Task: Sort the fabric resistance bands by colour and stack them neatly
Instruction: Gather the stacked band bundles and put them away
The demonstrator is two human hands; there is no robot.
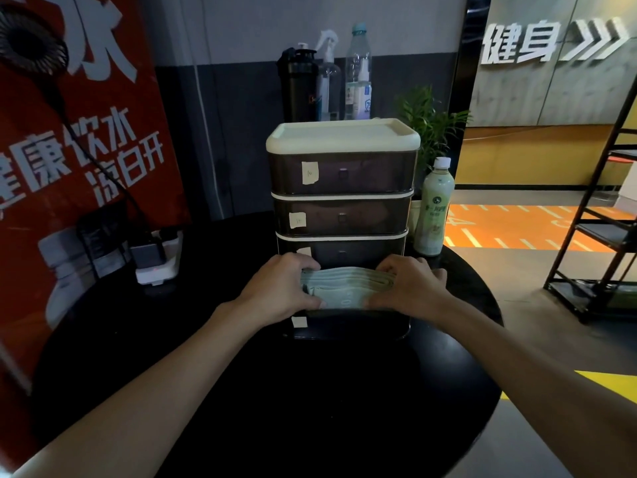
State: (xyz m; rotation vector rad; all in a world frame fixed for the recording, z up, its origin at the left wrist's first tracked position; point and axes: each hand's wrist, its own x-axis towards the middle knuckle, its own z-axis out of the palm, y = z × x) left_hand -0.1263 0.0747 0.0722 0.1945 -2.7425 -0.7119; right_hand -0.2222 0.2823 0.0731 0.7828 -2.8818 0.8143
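Resistance bands [346, 286]: pale mint-green fabric, folded flat and stacked. The layered edges show as parallel ribs on top, and there is faint print on the front face.
Where: held level at the top edge of the bottom drawer [348, 324], in front of the third drawer.
Left hand [279, 288]: grips the stack's 9 o'clock end, fingers curled over the top, thumb on the front.
Right hand [410, 288]: grips the 3 o'clock end the same way.
Drawer unit [343, 174]: four dark translucent tiers with a cream top and paper labels. It stands on a black round table [310, 391].
Drink bottle [432, 208]: pale green, at 3 o'clock from the unit.
Power strip [157, 260]: white, at 9 o'clock from the unit.
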